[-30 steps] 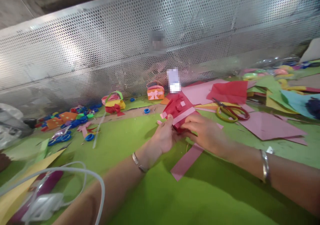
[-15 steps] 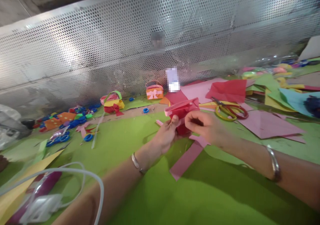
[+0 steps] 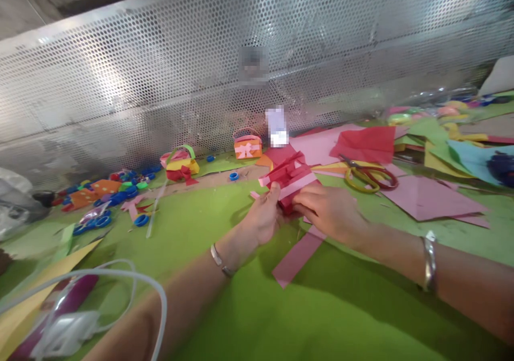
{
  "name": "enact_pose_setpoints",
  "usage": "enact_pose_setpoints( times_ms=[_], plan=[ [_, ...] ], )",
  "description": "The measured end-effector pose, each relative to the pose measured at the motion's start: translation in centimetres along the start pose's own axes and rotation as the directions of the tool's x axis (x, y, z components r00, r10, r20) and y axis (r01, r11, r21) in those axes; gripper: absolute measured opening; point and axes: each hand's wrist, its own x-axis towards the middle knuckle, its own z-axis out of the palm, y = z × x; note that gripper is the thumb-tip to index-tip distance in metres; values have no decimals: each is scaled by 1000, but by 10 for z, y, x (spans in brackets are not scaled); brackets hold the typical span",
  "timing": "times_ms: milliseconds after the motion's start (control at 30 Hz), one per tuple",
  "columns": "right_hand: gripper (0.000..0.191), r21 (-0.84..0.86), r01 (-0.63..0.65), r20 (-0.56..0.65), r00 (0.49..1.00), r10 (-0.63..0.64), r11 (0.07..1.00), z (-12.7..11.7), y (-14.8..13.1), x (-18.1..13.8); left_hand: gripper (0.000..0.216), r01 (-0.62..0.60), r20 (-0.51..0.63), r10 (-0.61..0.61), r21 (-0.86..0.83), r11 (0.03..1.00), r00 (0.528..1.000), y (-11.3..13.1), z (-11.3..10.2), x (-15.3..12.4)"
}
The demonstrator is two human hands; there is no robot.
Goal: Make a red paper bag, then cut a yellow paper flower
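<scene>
Left hand (image 3: 262, 217): fingers pinch the folded red paper (image 3: 289, 174)
Right hand (image 3: 336, 211): fingers pinch its right side
Pink strip (image 3: 297, 259): on the green surface (image 3: 212, 205), near both hands

The red folded-paper piece with a pink band (image 3: 295, 181) sits between the left hand (image 3: 263, 216) and the right hand (image 3: 335, 211). Nearer the wearer, the flat pink paper strip (image 3: 295, 262) lies on the green tabletop (image 3: 225, 307). Right of the held piece lie the yellow-and-red-handled scissors (image 3: 365, 187), with the square pink paper sheet (image 3: 436, 197) to their right and the creased red paper sheet (image 3: 367, 145) behind them. Behind the held piece, slightly left, stands the small orange paper basket (image 3: 248, 149); left of that stands the yellow paper basket (image 3: 188, 165). Farther left lie the blue-handled scissors (image 3: 91, 223). The perforated silvery metal panel (image 3: 193, 77) rises behind both baskets. The white plastic cable (image 3: 96, 271) arches at front left.
</scene>
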Motion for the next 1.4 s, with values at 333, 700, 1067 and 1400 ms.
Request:
enact_pose_setpoints(
  times_ms=[333,700,1067,1400],
  plan=[
    [22,-225,185,49,983,-179,957,-5,-16,0,33,47,-76,-49,-32,998,996,-5,9,-2],
    [23,101,-84,-202,974,103,991,-35,-10,11,30,-148,-139,208,349,925,968,7,-7,5],
    [13,157,97,347,927,-146,983,-72,3,-3,14,-237,-399,388,378,895,831,35,-46,27],
    [15,2,92,241,966,-90,996,-25,24,-30,9,-139,-468,225,210,968,854,78,-46,-4]
  ],
)
